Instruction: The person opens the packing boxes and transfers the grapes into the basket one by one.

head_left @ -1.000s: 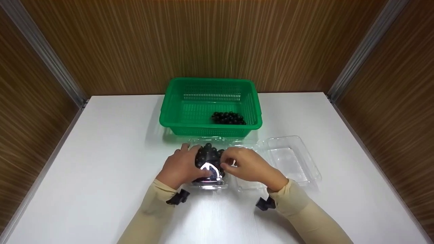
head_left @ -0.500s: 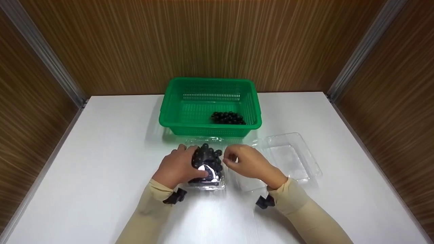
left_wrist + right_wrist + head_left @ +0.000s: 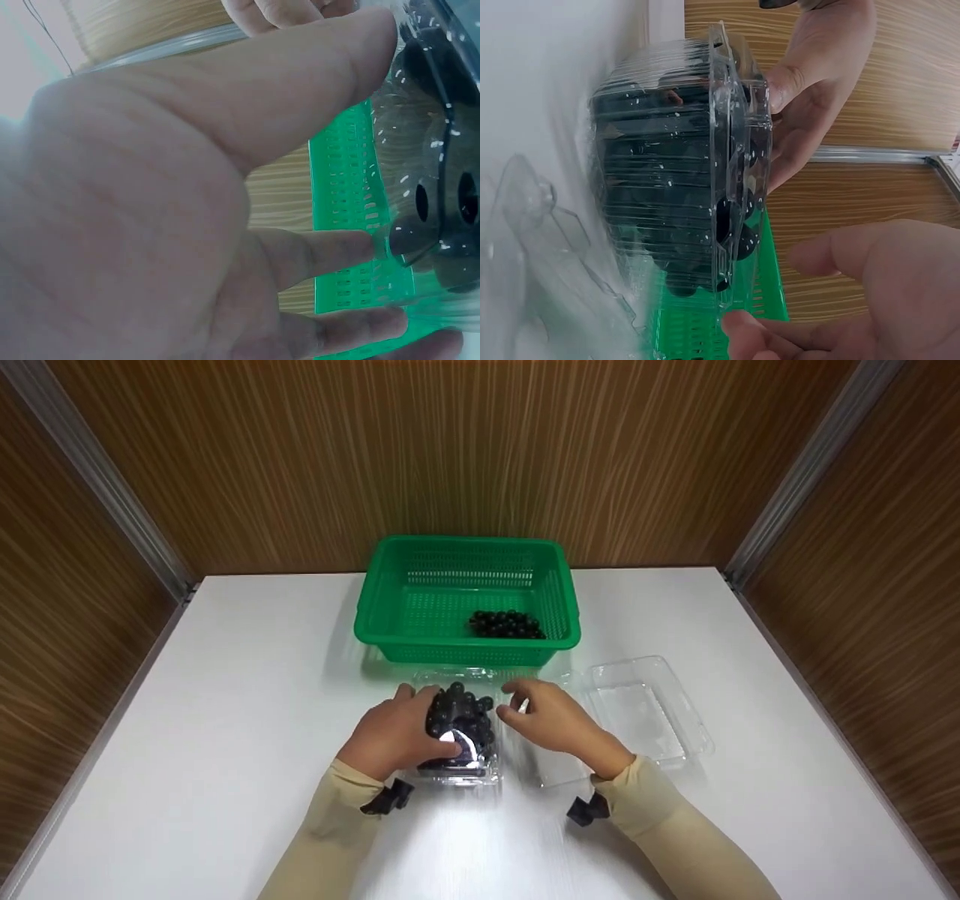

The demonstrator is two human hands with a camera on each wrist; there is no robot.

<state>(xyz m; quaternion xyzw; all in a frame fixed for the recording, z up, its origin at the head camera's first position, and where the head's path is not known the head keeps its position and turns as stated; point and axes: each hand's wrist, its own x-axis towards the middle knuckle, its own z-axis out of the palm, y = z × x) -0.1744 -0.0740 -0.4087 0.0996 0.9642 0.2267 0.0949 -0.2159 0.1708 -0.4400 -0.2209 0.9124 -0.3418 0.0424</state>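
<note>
We list: white desk (image 3: 225, 697); green perforated plastic basket (image 3: 465, 642); clear plastic clamshell (image 3: 656, 165) of dark round grapes (image 3: 456, 709), before the basket; left hand (image 3: 394, 735), fingers extended, steadying the lid (image 3: 466, 748); right hand (image 3: 551, 716), loose, empty, beside the rim (image 3: 718, 150). We judge closing underway, rim-pressing called for next. Right-fingertip contact: indistinct.

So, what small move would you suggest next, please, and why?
I'd probably press the lid down along its right edge with the right hand: it holds nothing beside the grape box, the left hand rests on the lid, and I can't tell whether that edge is latched.
</note>
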